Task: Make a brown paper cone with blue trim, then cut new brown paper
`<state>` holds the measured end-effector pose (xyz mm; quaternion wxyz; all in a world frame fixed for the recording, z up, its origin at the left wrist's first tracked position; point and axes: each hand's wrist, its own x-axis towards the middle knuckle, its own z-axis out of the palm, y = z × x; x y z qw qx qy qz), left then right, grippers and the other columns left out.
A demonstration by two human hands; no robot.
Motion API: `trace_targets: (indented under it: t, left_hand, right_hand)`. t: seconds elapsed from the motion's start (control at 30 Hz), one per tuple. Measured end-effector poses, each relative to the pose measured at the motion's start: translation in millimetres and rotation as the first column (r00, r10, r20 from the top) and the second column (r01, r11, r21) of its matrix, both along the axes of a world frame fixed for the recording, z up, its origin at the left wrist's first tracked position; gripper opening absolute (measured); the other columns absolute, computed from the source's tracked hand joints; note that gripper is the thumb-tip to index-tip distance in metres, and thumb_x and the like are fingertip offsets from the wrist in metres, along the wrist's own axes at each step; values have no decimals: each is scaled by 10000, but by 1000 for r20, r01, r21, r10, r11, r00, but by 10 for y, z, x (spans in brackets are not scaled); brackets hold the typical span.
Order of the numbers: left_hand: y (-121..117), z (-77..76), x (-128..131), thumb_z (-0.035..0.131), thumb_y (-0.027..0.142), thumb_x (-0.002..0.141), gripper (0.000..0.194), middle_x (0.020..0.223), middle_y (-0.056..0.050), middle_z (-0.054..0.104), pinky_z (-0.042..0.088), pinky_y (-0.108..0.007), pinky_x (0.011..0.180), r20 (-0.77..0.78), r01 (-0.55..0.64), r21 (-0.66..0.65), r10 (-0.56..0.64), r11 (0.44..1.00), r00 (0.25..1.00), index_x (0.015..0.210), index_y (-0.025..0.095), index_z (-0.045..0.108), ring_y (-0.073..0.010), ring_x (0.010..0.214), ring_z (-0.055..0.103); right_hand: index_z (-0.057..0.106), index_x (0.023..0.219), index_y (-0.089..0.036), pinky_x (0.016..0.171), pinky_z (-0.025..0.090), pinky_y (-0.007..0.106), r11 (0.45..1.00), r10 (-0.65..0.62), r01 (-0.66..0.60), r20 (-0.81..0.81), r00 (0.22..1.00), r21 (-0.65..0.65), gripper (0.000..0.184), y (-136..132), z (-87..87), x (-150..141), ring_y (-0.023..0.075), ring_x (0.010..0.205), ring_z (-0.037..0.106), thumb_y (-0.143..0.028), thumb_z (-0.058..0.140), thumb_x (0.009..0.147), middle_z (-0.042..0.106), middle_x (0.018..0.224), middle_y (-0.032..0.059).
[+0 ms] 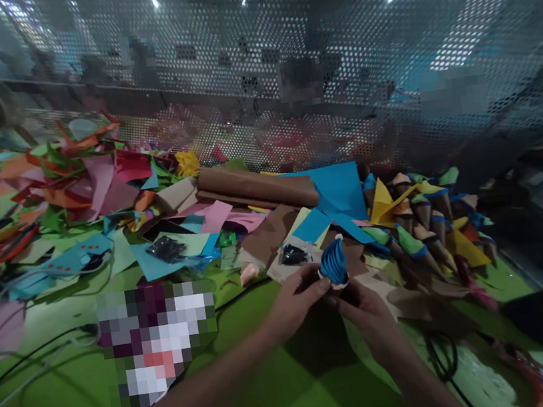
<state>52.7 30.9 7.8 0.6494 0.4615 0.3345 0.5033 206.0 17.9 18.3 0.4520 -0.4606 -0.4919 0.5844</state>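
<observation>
Between my hands, above the green tabletop [248, 321], I hold a small blue ribbed cone [333, 263] upright. It narrows to a pale, round tip, and a whitish rim runs round its base. My left hand [304, 290] is closed, pinching the cone's lower left side. From below and the right, the closed fingers of my right hand [359, 305] grip its base. Just behind the cone lies a clear bag with black pieces [293, 254]. To the right stand several brown paper cones [422, 216] with green, blue and pale tops.
Coloured paper scraps [96, 181] heap up at the left, and a brown paper roll [259, 185] and a blue sheet [340, 190] lie at the back. A perforated metal screen [232, 67] rises behind. Cables [15, 361] cross the left; a black cord [442, 355] loops at right.
</observation>
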Motion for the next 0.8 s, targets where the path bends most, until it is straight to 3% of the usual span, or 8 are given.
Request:
trace_targets:
  t: [0.57,0.8]
  left_hand:
    - [-10,30,-8,681,439,833,397,1119,-75,706,451,-362,993,28,27,16,-27,1000,999,1126,172,656,-241,1101,612]
    - [-1,5,9,657,398,841,360,1002,-55,706,442,-376,993,-40,8,23,-7,1000,999,1115,164,641,-246,1076,609]
  right_hand:
    - [743,1008,-231,929,487,400,1000,-25,25,4,1000,-12,400,-4,-42,23,263,989,650,-398,851,661,748,1026,64]
    - [727,1034,-218,955,479,414,999,-9,8,55,998,32,415,-10,-73,26,273,1019,649,-388,847,675,741,1074,71]
